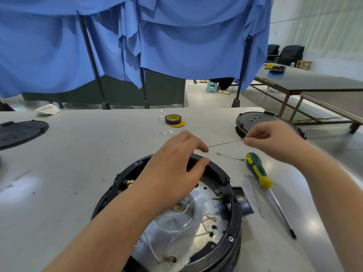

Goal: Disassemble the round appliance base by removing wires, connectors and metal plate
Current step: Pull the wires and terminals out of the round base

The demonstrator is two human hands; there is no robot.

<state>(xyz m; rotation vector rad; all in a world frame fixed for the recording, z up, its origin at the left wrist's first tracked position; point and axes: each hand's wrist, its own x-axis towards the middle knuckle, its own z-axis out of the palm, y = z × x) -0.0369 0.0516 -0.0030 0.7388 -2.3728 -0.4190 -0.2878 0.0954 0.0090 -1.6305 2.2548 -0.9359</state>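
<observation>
1. the white table (78,158) carries everything; far behind it hangs a blue curtain (176,46).
2. the round appliance base (233,218) sits at the near centre of the table, open side up: a black ring wall with a stubby black spout on its right, screws in the rim.
3. inside it lies a shiny metal plate (204,195) with small holes, crossed by loose white wires (176,235) ending in brass ring terminals and connectors.
4. the left hand (172,173) hovers over the far part of the base, fingers loosely bent and slightly apart; whether they touch the thin wire cannot be told.
5. the right hand (275,140) is off to the far right, thumb and forefinger pinched together on a thin wire (225,143) stretched leftwards.
6. a green-and-yellow screwdriver (259,173) lies right of the base.
7. another short wire (229,156) lies just beside its handle.
8. a black tape roll (172,119) stands farther off.
</observation>
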